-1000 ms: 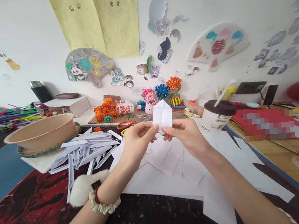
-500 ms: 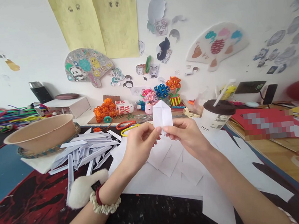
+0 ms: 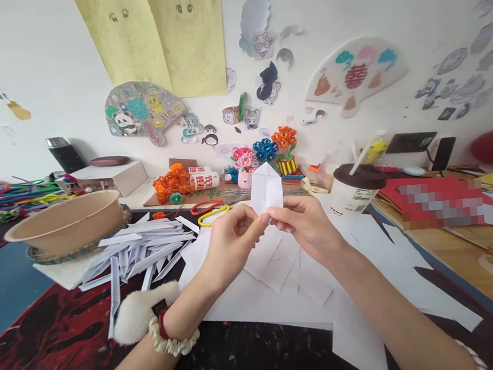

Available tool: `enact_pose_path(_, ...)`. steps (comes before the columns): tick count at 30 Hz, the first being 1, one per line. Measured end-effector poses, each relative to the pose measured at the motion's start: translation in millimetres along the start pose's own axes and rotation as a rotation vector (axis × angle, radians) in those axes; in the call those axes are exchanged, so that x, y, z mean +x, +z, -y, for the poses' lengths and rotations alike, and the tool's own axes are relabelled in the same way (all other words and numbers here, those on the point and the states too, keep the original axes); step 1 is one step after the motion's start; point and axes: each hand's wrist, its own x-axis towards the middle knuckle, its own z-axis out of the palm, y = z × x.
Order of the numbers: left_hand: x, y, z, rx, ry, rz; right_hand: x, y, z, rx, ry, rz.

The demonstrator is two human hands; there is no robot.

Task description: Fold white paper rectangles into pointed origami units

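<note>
A small folded piece of white paper (image 3: 266, 186) is held up between both hands, its top corners folded into a point. My left hand (image 3: 236, 235) pinches its lower edge with thumb and fingers. From the other side my right hand (image 3: 305, 221) grips the same lower edge, its thumb against the left thumb. Below them, loose white sheets (image 3: 278, 303) overlap on the dark mat. To the left lies a pile of folded paper strips (image 3: 142, 249). A fluffy white pompom (image 3: 134, 317) hangs by the left wrist, next to a cream scrunchie (image 3: 174, 340).
A beige basin (image 3: 66, 224) stands at the left, and a lidded cup with a straw (image 3: 354, 190) at the right. Scissors with yellow and red handles (image 3: 212, 212) lie behind the strips. Orange craft flowers (image 3: 172, 183) and a red folder (image 3: 442, 199) are farther back.
The two thumbs have come together at the paper's lower edge, where a small gap showed before. The camera view has shifted slightly.
</note>
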Motion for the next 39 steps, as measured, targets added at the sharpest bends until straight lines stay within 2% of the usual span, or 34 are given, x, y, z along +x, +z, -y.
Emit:
enact_pose_path(4, 1.0, 1.3, -0.7, -0.063, -0.022, 0.044, 0.3, -0.2, 0.2, 0.005, -0.007, -0.025)
enact_pose_path(7, 0.5, 1.1, -2.1, -0.024, -0.016, 0.083, -0.1, -0.9, 1.3, 0.008, -0.009, -0.025)
enact_pose_path(11, -0.4, 1.1, -1.5, 0.084, 0.042, 0.051, -0.8, -1.0, 2.1, -0.005, -0.013, -0.017)
enact_pose_path(18, 1.5, 2.4, 2.4, 0.005, 0.015, 0.040, 0.0, -1.3, 0.8, 0.005, -0.041, -0.039)
enact_pose_path(26, 3.7, -4.4, 0.3, -0.019, 0.031, 0.014, -0.2, -4.0, 4.2, -0.008, -0.034, 0.045)
enact_pose_path(30, 6.0, -6.6, 2.2, 0.005, 0.020, -0.028, 0.5, -4.2, 1.0, -0.054, -0.069, 0.000)
enact_pose_path(34, 6.4, -9.0, 3.7, 0.017, 0.025, -0.106, 0.4, -3.0, -1.5, -0.093, -0.028, 0.040)
enact_pose_path(39, 5.5, -8.3, 1.3, 0.012, -0.031, -0.153, 0.2, -2.3, -0.9, -0.137, 0.000, 0.075)
